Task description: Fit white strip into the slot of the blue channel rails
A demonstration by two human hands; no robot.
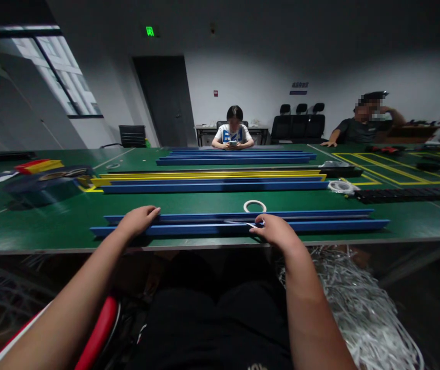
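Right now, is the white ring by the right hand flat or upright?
Flat: the white ring makes a wide oval, with green tabletop showing inside.

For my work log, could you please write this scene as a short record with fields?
Left hand: on the near blue lengths, toward their left end
Right hand: thin white strip at its fingers; pinch unclear
Just beyond: white ring lying on green table
Farther back: yellow length, farther blue lengths
Below table, right: white strip pile
People: one opposite, holding small device; another at right
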